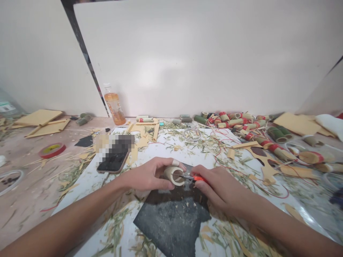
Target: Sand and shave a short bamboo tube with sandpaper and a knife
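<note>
A short, pale bamboo tube lies on its side in my left hand, fingers and thumb wrapped round it, its open end turned to the right. One left finger has a light wrap on it. My right hand is closed on a small orange-handled tool. Its slim metal tip reaches into the tube's mouth; whether it is pliers or scissors I cannot tell. Under both hands is a dark, rough sheet with pale crumbs on it.
White board strewn with green shavings lies beneath. Left of my hands is a phone, with a drink bottle behind. Red tape sits further left. Many red-banded bamboo pieces are heaped back right, near red wire.
</note>
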`<state>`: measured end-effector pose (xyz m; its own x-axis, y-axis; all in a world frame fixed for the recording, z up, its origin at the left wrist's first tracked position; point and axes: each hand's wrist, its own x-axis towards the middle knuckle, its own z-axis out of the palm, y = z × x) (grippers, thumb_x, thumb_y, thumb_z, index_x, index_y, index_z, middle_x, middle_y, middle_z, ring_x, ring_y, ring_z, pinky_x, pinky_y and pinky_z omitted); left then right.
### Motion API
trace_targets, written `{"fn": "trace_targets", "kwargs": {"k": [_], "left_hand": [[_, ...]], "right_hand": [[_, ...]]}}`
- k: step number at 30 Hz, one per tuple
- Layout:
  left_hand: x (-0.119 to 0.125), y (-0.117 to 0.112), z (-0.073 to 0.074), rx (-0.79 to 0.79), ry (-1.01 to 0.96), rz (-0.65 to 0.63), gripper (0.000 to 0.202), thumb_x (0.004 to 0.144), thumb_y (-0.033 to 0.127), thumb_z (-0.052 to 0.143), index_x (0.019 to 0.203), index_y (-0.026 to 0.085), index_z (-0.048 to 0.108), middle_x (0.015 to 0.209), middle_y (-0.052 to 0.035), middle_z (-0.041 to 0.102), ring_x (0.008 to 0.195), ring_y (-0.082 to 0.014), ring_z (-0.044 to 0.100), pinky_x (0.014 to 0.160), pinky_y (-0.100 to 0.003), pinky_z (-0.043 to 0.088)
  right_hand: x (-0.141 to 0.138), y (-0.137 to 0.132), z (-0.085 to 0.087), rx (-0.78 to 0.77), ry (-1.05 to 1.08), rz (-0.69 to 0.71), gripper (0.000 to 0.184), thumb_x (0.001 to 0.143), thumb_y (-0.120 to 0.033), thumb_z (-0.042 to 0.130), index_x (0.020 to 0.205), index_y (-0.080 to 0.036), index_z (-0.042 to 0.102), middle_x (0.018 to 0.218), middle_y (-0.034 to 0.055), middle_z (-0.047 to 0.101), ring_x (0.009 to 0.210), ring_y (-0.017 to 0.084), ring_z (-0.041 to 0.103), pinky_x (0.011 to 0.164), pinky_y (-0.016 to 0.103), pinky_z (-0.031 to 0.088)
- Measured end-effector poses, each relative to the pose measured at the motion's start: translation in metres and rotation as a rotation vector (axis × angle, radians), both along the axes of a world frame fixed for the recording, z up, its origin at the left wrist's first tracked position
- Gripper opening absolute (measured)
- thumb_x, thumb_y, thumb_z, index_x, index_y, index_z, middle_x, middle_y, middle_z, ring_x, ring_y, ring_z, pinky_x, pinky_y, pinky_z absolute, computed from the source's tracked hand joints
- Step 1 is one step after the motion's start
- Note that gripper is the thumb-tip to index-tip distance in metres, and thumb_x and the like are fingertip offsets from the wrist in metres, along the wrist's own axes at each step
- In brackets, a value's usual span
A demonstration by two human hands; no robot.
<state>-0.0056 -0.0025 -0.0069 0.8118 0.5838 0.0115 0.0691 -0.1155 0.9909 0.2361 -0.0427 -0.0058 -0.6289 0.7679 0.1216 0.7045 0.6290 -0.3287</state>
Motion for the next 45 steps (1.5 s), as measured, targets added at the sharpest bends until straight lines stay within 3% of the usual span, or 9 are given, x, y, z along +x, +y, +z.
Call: {"fn": "trace_targets", "kwargs": {"k": [5,13,17,22,25,31,37,45], "left_hand": [[0.0025,-0.0030,-0.0002,0.095,0.029,0.051,0.044,0.075,0.020,0.073,0.116,0.017,0.059,0.118,-0.0105,0.060,0.107,-0.0241,0.057,0.092,-0.036,0.044],[0.0018,-0.0023,0.0018,0.089,0.044,0.051,0.041,0.075,0.019,0.072,0.114,0.017,0.060,0.120,-0.0103,0.060,0.110,-0.0257,0.056,0.094,-0.038,0.043],[0.0010,-0.0029,0.0029,0.076,0.076,0.079,0.044,0.075,0.022,0.072,0.117,0.016,0.059,0.114,-0.0098,0.062,0.101,-0.0233,0.057,0.089,-0.035,0.044],[-0.0002,-0.0036,0.0056,0.123,0.133,0.099,0.041,0.074,0.025,0.072,0.113,0.016,0.060,0.092,-0.0033,0.061,0.081,-0.0159,0.054,0.073,-0.027,0.044],[-0.0002,-0.0029,0.0064,0.181,0.173,0.119,0.039,0.074,0.026,0.072,0.111,0.016,0.061,0.088,-0.0017,0.059,0.077,-0.0146,0.052,0.068,-0.025,0.041],[-0.0011,-0.0014,0.0058,0.359,0.240,0.139,0.034,0.076,0.030,0.071,0.106,0.017,0.062,0.094,-0.0032,0.060,0.086,-0.0180,0.054,0.076,-0.027,0.042],[-0.0027,-0.0007,0.0051,0.585,0.258,0.180,0.029,0.076,0.038,0.072,0.093,0.017,0.060,0.085,-0.0004,0.057,0.078,-0.0153,0.053,0.069,-0.025,0.040],[-0.0039,0.0022,0.0030,0.704,0.341,0.139,0.028,0.077,0.037,0.069,0.095,0.017,0.064,0.087,-0.0019,0.059,0.081,-0.0169,0.055,0.072,-0.027,0.041]], "right_hand": [[-0.0019,0.0001,0.0012,-0.019,-0.019,-0.005,0.033,0.098,-0.036,0.027,0.101,-0.018,0.055,0.069,0.0024,0.061,0.060,0.019,0.055,0.056,0.027,0.031],[-0.0015,-0.0015,0.0009,-0.075,-0.024,-0.031,0.034,0.098,-0.038,0.026,0.102,-0.019,0.054,0.072,0.0035,0.063,0.062,0.020,0.056,0.057,0.028,0.031],[-0.0024,-0.0006,0.0007,-0.086,-0.006,-0.028,0.036,0.099,-0.039,0.024,0.104,-0.020,0.054,0.072,0.0028,0.061,0.062,0.019,0.056,0.058,0.028,0.032],[-0.0027,0.0000,-0.0007,-0.090,-0.012,-0.043,0.035,0.098,-0.038,0.024,0.097,-0.020,0.054,0.069,0.0021,0.059,0.060,0.019,0.054,0.057,0.028,0.032],[-0.0024,-0.0009,-0.0008,-0.095,-0.013,-0.046,0.034,0.098,-0.038,0.025,0.096,-0.020,0.053,0.069,0.0019,0.059,0.060,0.019,0.054,0.057,0.028,0.031],[-0.0030,-0.0017,0.0005,-0.062,-0.029,-0.037,0.034,0.098,-0.038,0.025,0.093,-0.020,0.054,0.067,0.0008,0.058,0.060,0.019,0.054,0.057,0.028,0.031],[-0.0036,-0.0009,0.0005,0.038,-0.023,0.022,0.030,0.098,-0.037,0.031,0.085,-0.021,0.053,0.066,-0.0012,0.057,0.056,0.015,0.052,0.055,0.027,0.028],[-0.0003,-0.0012,0.0007,0.145,-0.034,0.044,0.031,0.096,-0.042,0.038,0.087,-0.021,0.059,0.068,0.0004,0.061,0.059,0.016,0.053,0.057,0.028,0.027]]}}
